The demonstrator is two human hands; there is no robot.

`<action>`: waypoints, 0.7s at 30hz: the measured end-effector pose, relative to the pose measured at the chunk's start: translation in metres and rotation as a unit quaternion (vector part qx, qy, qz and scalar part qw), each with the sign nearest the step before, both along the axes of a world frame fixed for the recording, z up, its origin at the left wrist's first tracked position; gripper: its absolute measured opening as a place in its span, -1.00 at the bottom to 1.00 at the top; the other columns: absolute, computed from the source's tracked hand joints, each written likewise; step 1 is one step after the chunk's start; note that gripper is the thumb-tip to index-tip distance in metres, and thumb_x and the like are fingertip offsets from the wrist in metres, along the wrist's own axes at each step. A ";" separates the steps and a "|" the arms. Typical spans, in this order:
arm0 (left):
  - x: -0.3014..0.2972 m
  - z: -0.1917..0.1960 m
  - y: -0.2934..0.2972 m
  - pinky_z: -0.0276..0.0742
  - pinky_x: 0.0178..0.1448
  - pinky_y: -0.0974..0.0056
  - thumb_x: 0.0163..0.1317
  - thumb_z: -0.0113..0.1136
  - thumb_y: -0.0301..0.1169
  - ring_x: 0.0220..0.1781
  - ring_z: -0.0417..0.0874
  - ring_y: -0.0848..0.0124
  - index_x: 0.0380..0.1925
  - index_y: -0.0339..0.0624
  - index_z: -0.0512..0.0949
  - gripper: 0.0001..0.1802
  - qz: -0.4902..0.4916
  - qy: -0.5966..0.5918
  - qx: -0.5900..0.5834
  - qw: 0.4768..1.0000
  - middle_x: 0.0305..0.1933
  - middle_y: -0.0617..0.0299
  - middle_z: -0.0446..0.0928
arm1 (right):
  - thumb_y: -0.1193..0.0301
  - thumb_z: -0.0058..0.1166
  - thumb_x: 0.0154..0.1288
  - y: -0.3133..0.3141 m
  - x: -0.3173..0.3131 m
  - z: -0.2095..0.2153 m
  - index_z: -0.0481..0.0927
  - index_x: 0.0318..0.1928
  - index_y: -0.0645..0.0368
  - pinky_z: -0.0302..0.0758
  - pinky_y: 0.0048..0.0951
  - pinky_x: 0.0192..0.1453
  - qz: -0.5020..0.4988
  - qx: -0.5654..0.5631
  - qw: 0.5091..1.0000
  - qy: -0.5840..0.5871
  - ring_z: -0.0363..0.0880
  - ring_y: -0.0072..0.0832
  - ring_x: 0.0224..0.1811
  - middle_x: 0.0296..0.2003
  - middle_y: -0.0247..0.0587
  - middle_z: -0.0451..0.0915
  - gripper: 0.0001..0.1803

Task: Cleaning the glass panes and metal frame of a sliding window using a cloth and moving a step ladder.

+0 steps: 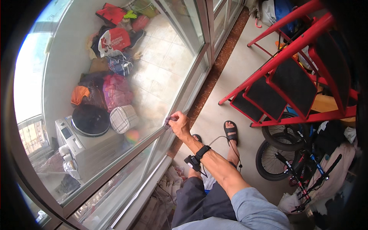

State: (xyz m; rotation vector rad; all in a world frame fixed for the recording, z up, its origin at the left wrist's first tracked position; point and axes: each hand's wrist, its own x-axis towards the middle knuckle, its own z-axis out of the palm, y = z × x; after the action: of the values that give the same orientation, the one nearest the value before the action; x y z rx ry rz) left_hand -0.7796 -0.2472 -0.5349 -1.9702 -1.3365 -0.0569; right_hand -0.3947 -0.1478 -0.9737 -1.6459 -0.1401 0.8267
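Cloth, dark and bunched, sat against the glass near its frame, pinched in the right hand; the left's state couldn't be told, being unseen. Wiping seemed underway; the next stroke likely needed even pressure.

a red stepladder is above right of the fingers, a bicycle lower right, a checked bundle left.

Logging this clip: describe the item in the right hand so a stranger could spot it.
Find the large glass panel at left, then follow its frame to the right hand. Pinched there is a small wad, dark purplish against the clear glass.
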 end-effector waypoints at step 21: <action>-0.027 -0.008 0.001 0.43 -0.08 -0.07 0.18 0.44 -0.12 -0.35 0.55 0.07 -0.59 -0.19 0.59 -0.61 0.087 0.007 0.049 0.995 -0.49 0.09 0.57 | 0.49 0.07 0.30 0.061 0.316 -0.029 0.64 -0.19 0.29 0.54 -0.15 -0.02 -0.206 -0.005 0.956 -0.207 0.62 -0.10 -0.17 -0.23 0.02 0.63 -0.84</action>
State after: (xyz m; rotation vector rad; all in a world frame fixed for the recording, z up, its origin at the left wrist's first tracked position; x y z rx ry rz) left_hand -0.8066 -0.2463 -0.5429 -1.7623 -1.4632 -0.0240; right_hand -0.0782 -0.0870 -1.0027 -1.7588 -0.0790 0.1612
